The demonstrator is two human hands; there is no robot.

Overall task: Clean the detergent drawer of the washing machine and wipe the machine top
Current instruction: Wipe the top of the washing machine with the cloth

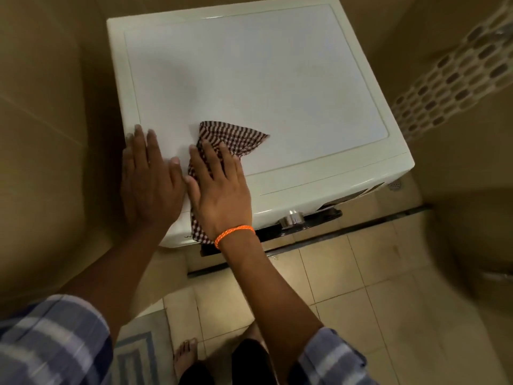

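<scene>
The white washing machine top (277, 79) fills the upper middle of the head view. A brown-and-white checked cloth (233, 137) lies on its near left part and hangs over the front edge. My right hand (219, 187), with an orange wristband, presses flat on the cloth with straight fingers. My left hand (150, 179) rests flat on the bare top at the near left corner, right beside the right hand. The detergent drawer is hidden from this angle.
A silver dial (291, 218) sticks out of the machine's front panel. Beige tiled walls close in on the left and right. A white perforated basket (458, 76) stands at the right. Below lie a tiled floor and a blue-bordered mat (138, 354) by my bare foot.
</scene>
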